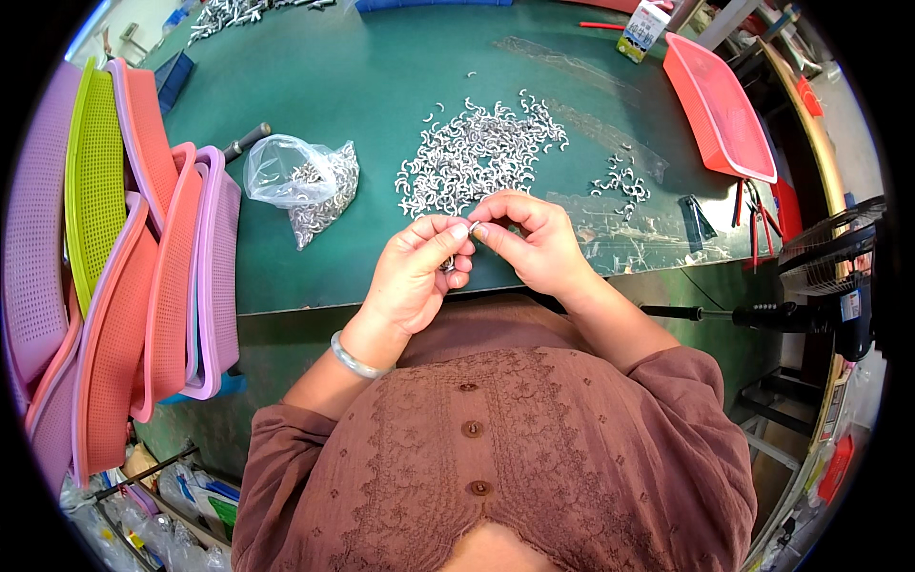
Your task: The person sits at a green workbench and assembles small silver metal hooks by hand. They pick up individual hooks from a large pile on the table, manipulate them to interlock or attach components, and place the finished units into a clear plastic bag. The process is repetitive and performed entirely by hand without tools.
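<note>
Both hands meet above the near edge of the green table (315, 272). My left hand (419, 257) is closed, with thumb and forefinger pinching near a small curved metal piece (474, 228); more dark metal bits (447, 264) show under its curled fingers. My right hand (534, 238) is closed too, its thumb and forefinger pinching the same small piece from the right. Just beyond the fingertips spreads a heap of small silvery C-shaped metal pieces (477, 153). A smaller scatter of like pieces (624, 181) lies to the right.
Stacked plastic baskets (95, 181) rise along the left. A clear plastic bag (319, 186) of metal pieces stands near them. On the right are a pink tray (720, 110), red-handled pliers (758, 219), a small carton (643, 30) and a fan (839, 243). Metal rods (229, 17) lie far left.
</note>
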Motion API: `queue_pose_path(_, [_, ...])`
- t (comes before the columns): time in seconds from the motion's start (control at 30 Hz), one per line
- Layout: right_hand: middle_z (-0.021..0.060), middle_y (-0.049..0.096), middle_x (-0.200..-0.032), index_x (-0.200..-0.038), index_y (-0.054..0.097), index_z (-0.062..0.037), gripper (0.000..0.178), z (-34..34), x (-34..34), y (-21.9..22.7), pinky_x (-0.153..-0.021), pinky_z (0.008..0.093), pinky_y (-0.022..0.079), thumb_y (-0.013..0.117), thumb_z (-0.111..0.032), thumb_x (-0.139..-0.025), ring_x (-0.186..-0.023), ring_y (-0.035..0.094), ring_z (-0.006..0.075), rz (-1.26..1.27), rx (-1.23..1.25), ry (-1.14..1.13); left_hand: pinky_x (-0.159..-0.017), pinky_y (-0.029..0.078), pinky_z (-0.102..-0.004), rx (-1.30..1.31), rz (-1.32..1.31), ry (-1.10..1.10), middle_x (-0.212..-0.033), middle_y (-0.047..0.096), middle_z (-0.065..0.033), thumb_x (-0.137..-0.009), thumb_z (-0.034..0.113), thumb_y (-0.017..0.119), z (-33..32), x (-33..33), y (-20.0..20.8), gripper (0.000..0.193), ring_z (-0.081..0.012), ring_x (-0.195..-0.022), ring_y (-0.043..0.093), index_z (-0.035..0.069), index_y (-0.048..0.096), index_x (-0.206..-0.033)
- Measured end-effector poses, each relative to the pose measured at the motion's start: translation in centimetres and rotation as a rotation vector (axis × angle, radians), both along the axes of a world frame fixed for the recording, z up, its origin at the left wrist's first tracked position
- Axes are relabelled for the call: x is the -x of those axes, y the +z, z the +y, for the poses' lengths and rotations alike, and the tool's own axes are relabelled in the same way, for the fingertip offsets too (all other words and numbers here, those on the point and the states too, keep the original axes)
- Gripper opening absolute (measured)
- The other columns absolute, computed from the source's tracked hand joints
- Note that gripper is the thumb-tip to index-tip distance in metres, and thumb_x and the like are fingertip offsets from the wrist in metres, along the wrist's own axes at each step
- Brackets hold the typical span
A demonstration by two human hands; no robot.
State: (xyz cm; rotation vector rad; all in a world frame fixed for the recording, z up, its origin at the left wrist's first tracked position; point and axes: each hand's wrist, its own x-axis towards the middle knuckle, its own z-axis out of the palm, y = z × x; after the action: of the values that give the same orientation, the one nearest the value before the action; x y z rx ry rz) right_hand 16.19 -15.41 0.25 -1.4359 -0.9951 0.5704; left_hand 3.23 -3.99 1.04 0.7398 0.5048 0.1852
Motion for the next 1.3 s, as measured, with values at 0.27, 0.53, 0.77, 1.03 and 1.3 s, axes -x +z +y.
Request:
queue_pose_path(0.27, [0.0032, 0.065, -0.084, -0.092, 0.066, -0.0006, 0.010, 0.1, -0.1, -0.5, -0.071, 0.0246, 0.048, 0.063, -0.005, -0.083, -0.077, 0.059, 0.0088, 0.245, 0.024, 0.053, -0.054, 0.042, -0.0214, 0.094, 0.019, -0.019, -0.078, 0.058, -0.0024, -0.090, 0.014, 0.060, 0.3, 0.0, 0.0, 0.008, -0.0096, -0.066, 0.052, 0.006, 0.058, -0.090])
queue_pose_path(0.53, [0.0037, 0.066, -0.086, -0.094, 0.066, 0.0012, 0.011, 0.0, -0.3, 0.2, -0.075, 0.0239, 0.048, 0.062, -0.003, -0.085, -0.080, 0.060, 0.0087, 0.488, 0.048, 0.121, -0.052, 0.041, -0.0191, 0.080, 0.038, -0.021, -0.076, 0.056, -0.0009, -0.090, 0.018, 0.061, 0.0, -0.1, 0.0, 0.010, -0.0084, -0.064, 0.050, 0.008, 0.058, -0.088])
queue_pose_path(0.77, [0.0028, 0.065, -0.089, -0.095, 0.066, 0.0008, 0.012, 0.0, -0.3, 0.3, -0.076, 0.0238, 0.047, 0.063, -0.004, -0.085, -0.083, 0.058, 0.0086, 0.509, 0.052, 0.146, -0.052, 0.041, -0.0194, 0.074, 0.040, -0.021, -0.076, 0.056, -0.0009, -0.089, 0.019, 0.062, 0.1, -0.1, -0.2, 0.011, -0.0085, -0.064, 0.050, 0.009, 0.058, -0.087])
queue_pose_path(1.03, [0.0078, 0.064, -0.088, -0.096, 0.065, -0.0006, 0.013, 0.2, -0.2, 0.8, -0.071, 0.0256, 0.050, 0.061, -0.001, -0.084, -0.079, 0.062, 0.0133, -0.045, 0.034, 0.071, -0.053, 0.040, -0.0206, 0.075, 0.070, -0.026, -0.079, 0.056, -0.0018, -0.089, 0.013, 0.060, 0.1, -0.3, 0.3, 0.007, -0.0088, -0.065, 0.049, 0.007, 0.057, -0.088])
queue_pose_path(1.3, [0.0066, 0.064, -0.092, -0.099, 0.065, -0.0019, 0.016, 0.5, -1.5, 1.4, -0.069, 0.0261, 0.049, 0.061, -0.005, -0.084, -0.079, 0.060, 0.0138, -0.173, 0.007, 0.034, -0.049, 0.037, -0.0176, -0.048, -0.084, 0.166, -0.079, 0.055, -0.0029, -0.089, 0.012, 0.058, 5.9, 0.8, 3.4, 0.006, -0.0076, -0.065, 0.047, 0.007, 0.055, -0.087])
